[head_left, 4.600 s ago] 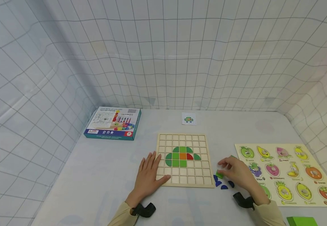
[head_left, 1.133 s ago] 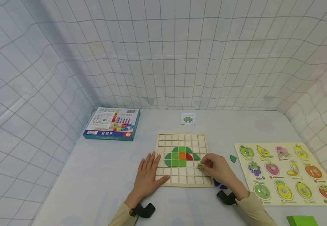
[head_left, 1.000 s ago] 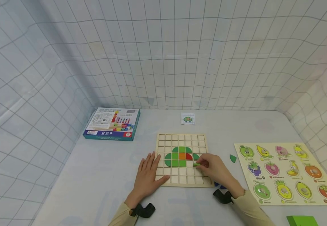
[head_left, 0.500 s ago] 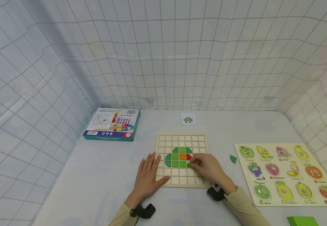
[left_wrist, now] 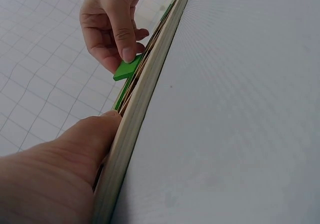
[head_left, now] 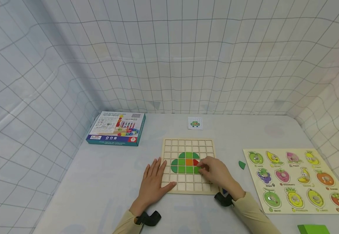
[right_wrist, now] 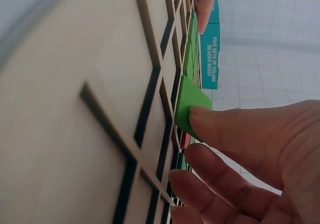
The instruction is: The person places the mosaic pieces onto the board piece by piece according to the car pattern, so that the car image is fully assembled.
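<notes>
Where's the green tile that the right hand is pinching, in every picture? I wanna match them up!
Head: the green tile is right of centre, lower down, at the fingertips of the right hand.
Left wrist: green tile up and left of centre.
Right wrist: green tile just right of centre.
Shared landmark: the wooden board.

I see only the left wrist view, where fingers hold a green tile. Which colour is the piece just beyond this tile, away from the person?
Observer: Beyond the green tile, the head view shows a red piece.
Operator: Does something lie loose, right of the board?
Observer: Yes, a dark green piece lies left of the fruit puzzle.
Operator: And what lies past the board's far edge?
Observer: A small picture card.
</notes>
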### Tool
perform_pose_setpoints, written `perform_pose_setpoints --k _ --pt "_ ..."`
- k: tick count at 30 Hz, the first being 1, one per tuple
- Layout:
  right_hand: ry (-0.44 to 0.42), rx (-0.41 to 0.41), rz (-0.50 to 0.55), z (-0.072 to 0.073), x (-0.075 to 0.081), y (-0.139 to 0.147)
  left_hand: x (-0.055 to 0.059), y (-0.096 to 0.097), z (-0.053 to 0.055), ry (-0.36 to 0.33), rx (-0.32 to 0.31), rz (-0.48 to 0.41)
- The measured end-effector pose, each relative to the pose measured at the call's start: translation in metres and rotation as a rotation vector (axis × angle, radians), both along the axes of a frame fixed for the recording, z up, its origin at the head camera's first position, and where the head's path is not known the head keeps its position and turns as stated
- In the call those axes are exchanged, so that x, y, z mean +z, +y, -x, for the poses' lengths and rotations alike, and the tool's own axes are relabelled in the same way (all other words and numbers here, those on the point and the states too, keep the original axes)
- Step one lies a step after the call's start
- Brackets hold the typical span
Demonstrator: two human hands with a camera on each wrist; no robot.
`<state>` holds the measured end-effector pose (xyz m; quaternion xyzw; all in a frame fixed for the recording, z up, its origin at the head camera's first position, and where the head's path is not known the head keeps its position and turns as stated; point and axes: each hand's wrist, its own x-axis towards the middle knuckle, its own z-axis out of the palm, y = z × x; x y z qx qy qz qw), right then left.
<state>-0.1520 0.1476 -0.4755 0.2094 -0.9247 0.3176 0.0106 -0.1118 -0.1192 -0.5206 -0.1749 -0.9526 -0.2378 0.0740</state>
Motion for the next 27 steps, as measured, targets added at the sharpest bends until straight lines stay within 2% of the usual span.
perform_pose_setpoints --k 15,27 --pt "0.061 -0.009 -0.053 0.0006 -0.0039 0.0023 -0.0011 -0.0001 -0.0001 0.005 0.0 0.002" --pt "0.032 0.025 -0.05 0.0009 -0.0052 0.0038 -0.0003 0.0 -0.0002 -0.004 0.007 0.004"
